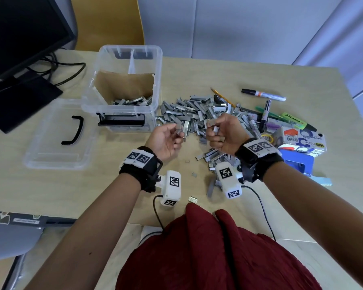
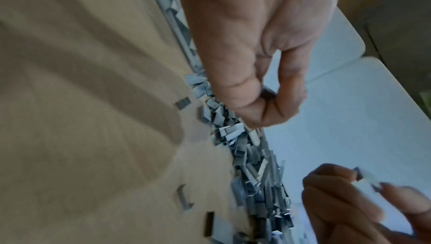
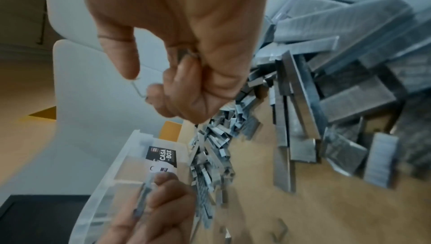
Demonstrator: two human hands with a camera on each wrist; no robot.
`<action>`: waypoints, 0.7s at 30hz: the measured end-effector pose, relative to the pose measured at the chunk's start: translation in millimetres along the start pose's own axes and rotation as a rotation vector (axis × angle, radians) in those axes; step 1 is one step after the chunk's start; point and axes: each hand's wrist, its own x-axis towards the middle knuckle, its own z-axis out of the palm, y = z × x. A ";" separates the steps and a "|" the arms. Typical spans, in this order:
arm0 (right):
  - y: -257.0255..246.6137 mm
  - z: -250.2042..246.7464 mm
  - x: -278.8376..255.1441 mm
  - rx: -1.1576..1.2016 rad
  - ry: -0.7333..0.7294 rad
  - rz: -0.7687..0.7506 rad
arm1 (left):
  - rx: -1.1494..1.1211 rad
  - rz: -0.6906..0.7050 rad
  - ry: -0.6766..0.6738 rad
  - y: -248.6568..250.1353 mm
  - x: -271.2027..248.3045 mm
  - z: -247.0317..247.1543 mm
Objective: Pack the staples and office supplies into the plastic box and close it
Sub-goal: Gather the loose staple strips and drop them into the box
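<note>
A pale wooden bench [image 1: 197, 65] carries a clear plastic box [image 1: 122, 88], open, with some staples already inside. Just right of the box lies the heap of staple strips [image 1: 199, 114]; the lid [image 1: 59, 135] lies to the box's left. In front of the box, the left hand [image 1: 166, 139] pinches a staple strip, the right hand [image 1: 222, 132] curls round more strips.

Dull grey metal staple strips [image 1: 197, 114] are lying heaped beyond the fingers [image 1: 177, 130] on a matt, pale wood-look table [image 1: 260, 80]. Left of the fingertips, a clear glossy plastic box [image 1: 122, 88] is showing brown cardboard lining [image 1: 124, 84].
</note>
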 end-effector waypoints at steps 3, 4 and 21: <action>-0.6 2.5 4.1 -0.083 0.082 0.062 | -0.041 0.003 0.016 -0.4 -1.1 1.3; -1.6 4.0 6.2 -0.146 0.123 0.093 | -0.036 0.004 0.032 -1.3 -0.9 0.3; -1.0 84.9 5.9 -0.864 -0.058 0.088 | -0.021 -0.262 0.167 -15.2 -13.1 -16.6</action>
